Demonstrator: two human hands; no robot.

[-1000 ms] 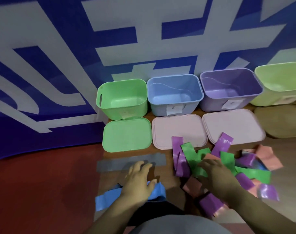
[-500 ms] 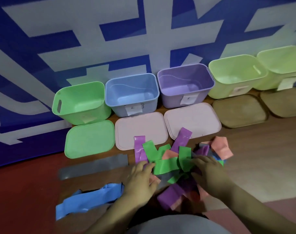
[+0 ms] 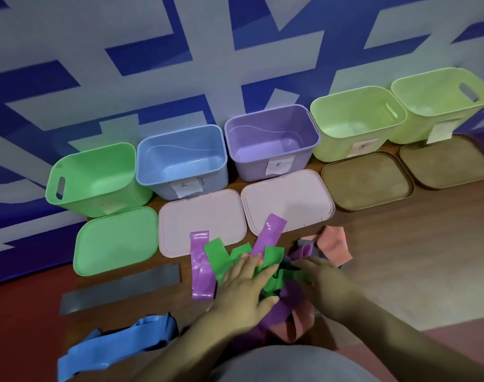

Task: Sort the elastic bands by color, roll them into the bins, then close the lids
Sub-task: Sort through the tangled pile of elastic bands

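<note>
Left hand (image 3: 243, 292) flat, fingers straight, on the band pile (image 3: 218, 257) — right hand (image 3: 325, 283) in it, grip unclear. Blue band (image 3: 116, 346) lies apart.

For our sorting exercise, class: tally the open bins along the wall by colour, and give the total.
Green bin: 1
Blue bin: 1
Purple bin: 1
Yellow-green bins: 2
Total: 5
</note>
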